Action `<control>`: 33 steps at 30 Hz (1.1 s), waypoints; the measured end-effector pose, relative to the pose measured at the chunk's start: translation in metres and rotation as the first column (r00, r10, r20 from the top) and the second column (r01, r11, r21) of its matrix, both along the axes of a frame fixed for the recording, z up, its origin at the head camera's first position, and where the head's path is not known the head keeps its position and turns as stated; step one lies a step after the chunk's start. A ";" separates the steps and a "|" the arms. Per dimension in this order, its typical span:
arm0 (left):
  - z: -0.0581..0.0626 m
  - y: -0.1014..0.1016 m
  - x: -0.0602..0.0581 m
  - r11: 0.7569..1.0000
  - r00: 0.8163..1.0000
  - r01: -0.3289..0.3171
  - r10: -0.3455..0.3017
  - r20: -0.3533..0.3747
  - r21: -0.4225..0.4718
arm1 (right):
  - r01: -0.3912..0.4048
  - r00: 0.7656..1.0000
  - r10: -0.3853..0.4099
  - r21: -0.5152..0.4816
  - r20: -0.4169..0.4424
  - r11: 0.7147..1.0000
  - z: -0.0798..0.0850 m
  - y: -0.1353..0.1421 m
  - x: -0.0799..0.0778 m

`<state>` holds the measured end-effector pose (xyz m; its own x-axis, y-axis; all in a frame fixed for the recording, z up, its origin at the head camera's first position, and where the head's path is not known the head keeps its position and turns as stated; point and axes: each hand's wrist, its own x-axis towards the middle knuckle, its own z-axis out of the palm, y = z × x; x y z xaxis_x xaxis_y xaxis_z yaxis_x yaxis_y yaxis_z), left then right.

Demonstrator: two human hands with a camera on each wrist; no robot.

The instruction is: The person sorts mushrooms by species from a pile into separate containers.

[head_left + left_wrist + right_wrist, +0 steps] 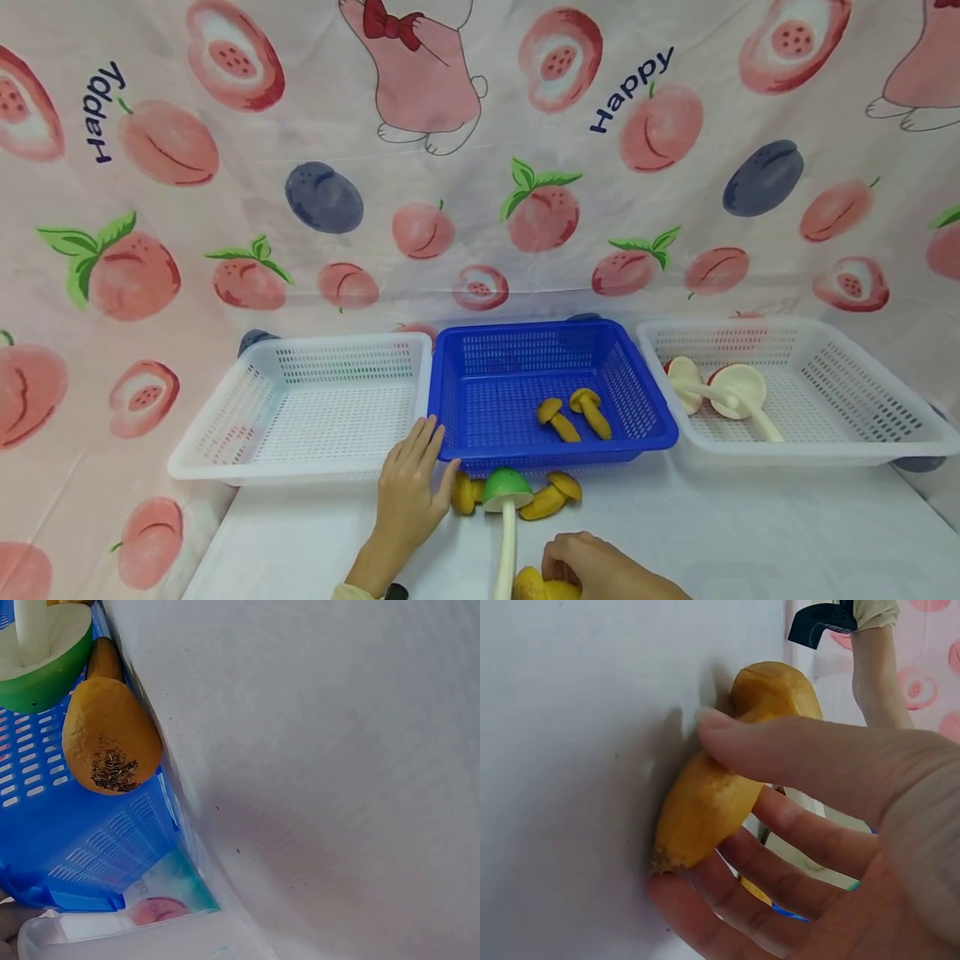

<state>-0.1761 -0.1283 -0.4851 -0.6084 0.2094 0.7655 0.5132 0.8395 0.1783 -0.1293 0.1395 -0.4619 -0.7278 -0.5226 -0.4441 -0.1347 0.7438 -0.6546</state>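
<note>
My right hand (600, 571) holds a yellow toy mushroom (705, 802) near the front of the table, thumb over its stem and fingers curled along the far side. My left hand (408, 487) rests with fairly straight fingers at the blue basket's (555, 457) front left corner, beside the left white basket (300, 475). Just right of its thumb lies a yellow mushroom (467, 495). Next to that is a green-capped mushroom (508, 490) with a long white stem toward me. Another yellow mushroom (551, 498) lies right of the green cap.
Inside the blue basket lie two small yellow mushrooms, one (558, 421) left of the other (592, 412). The right white basket (810, 454) holds two pale, long-stemmed mushrooms (738, 392). Behind the baskets hangs a fruit-printed cloth (450, 192). A white cover (712, 525) spreads over the table.
</note>
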 end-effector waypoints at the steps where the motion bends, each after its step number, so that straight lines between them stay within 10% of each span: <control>1: 0.000 0.000 0.000 1.000 1.000 0.001 -0.001 -0.005 -0.001 | 0.005 1.000 -0.005 -0.006 0.005 1.000 -0.001 0.000 0.000; 19: -0.003 0.000 0.000 1.000 1.000 -0.022 0.022 -0.001 -0.001 | 0.076 0.997 -0.079 -0.171 -0.013 0.982 0.011 0.011 -0.003; 33: -0.001 0.000 0.001 1.000 1.000 -0.020 0.020 0.011 0.008 | -0.126 0.948 0.040 -0.259 -0.315 0.958 0.032 0.018 -0.027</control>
<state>-0.1749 -0.1280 -0.4865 -0.6205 0.1910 0.7606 0.4945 0.8480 0.1905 -0.1559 0.1572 -0.4299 -0.7537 -0.6560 -0.0408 -0.4123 0.5203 -0.7479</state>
